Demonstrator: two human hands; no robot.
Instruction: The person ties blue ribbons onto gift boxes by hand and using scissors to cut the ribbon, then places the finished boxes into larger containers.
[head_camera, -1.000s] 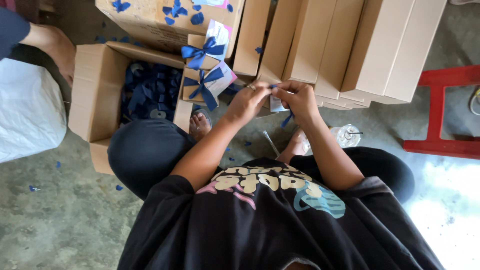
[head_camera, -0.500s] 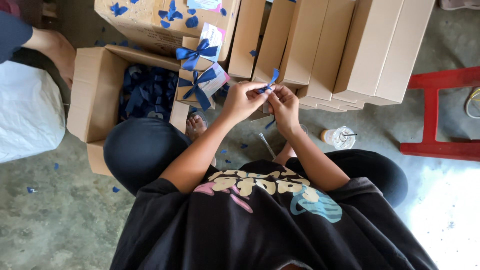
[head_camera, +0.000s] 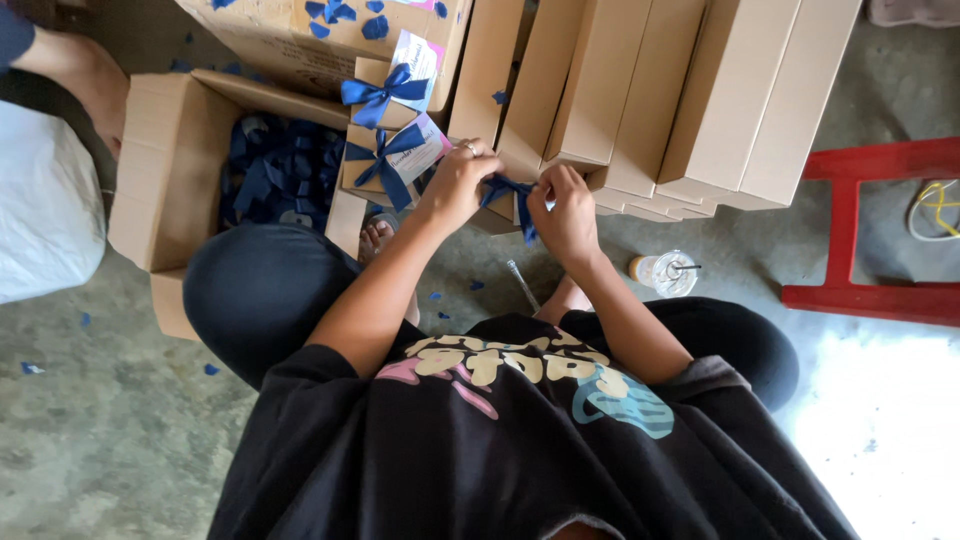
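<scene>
- We see a row of tall plain brown cartons (head_camera: 700, 90) standing side by side along the top of the view, their flaps shut.
- To the left sits an open brown carton (head_camera: 165, 170), and inside it lies a heap of dark blue ribbon pieces (head_camera: 280, 175).
- Between that carton and the row, two small brown gift boxes are stacked: the upper small box (head_camera: 395, 85) and the lower small box (head_camera: 385, 165), each tied with a dark blue bow and each bearing a white rectangular card with a pink edge tucked under the ribbon.
- Behind them another large carton (head_camera: 300, 35) has blue scraps scattered over its top.
- A red stool (head_camera: 870, 235) stands at the right, and a clear plastic cup (head_camera: 665, 272) with a straw sits on the concrete floor (head_camera: 100, 420) near our right knee.
- Small blue ribbon offcuts dot the floor.
- Our left hand (head_camera: 455, 185) and right hand (head_camera: 562, 215) are raised close together, both pinched narrowly on a dark blue ribbon (head_camera: 512, 195).
- The ribbon is satin-like, partly looped into a bow between the fingertips, with a tail hanging down beside the right hand; it is held in front of the brown cartons, above the floor.
</scene>
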